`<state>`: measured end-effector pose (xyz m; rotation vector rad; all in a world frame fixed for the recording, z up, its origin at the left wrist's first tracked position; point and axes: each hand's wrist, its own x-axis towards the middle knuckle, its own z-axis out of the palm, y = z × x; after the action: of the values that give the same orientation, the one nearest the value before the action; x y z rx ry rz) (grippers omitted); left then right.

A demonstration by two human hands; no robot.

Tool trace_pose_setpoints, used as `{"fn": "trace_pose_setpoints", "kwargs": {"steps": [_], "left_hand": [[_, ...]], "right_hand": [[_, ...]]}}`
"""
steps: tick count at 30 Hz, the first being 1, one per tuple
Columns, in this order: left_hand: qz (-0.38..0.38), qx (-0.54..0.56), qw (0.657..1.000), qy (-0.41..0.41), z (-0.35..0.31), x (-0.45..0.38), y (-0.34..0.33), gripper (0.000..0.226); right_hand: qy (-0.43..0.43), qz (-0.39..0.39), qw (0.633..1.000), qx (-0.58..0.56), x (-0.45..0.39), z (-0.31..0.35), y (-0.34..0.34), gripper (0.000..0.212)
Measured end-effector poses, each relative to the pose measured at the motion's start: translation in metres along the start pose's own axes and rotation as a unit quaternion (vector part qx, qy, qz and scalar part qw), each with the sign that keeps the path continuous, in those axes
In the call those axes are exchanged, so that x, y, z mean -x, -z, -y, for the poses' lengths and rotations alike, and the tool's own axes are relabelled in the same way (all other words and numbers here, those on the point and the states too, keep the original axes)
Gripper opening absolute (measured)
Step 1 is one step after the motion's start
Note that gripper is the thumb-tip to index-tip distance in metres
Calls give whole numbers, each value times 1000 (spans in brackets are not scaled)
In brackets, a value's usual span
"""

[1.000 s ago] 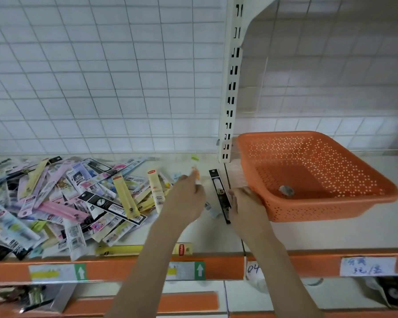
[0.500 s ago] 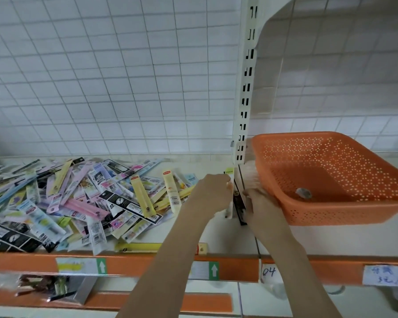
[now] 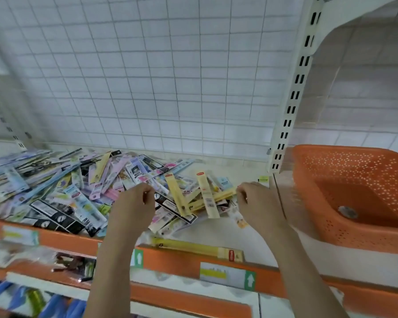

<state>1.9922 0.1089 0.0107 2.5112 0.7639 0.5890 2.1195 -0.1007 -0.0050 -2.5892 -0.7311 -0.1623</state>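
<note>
Head view: the left hand (image 3: pixel 136 203) hovers clenched, nothing seen in it, over the packet pile (image 3: pixel 55 191) on the shelf (image 3: pixel 216 230). The right hand (image 3: pixel 255 203), fingers curled, touches the end of a yellow packet (image 3: pixel 223 195); I cannot tell whether it grasps it. A basket (image 3: pixel 354 236) stands to the right.
</note>
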Motion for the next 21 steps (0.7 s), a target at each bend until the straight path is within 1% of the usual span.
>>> {"fn": "trace_pose_setpoints", "kwargs": {"steps": [3, 5, 8, 11, 14, 18, 21], "left_hand": [[-10, -9, 1000, 15, 24, -6, 12, 21], [-7, -1, 1000, 17, 36, -11, 17, 20], [7, 12, 1000, 7, 53, -24, 23, 16], [28, 12, 999, -23, 66, -41, 24, 17], [53, 16, 996, -64, 71, -57, 22, 18], [86, 7, 991, -106, 75, -75, 17, 20], [100, 10, 986, -135, 72, -84, 12, 22]], "right_hand": [[6, 40, 999, 32, -20, 22, -4, 23], [-8, 63, 997, 46, -31, 34, -8, 32], [-51, 96, 993, 36, -46, 48, -18, 43], [-90, 137, 984, 64, -53, 60, -26, 49], [-115, 126, 981, 87, -54, 68, -33, 49], [-156, 127, 975, 92, -50, 81, -39, 42], [-186, 95, 975, 69, -52, 85, -35, 37]]}}
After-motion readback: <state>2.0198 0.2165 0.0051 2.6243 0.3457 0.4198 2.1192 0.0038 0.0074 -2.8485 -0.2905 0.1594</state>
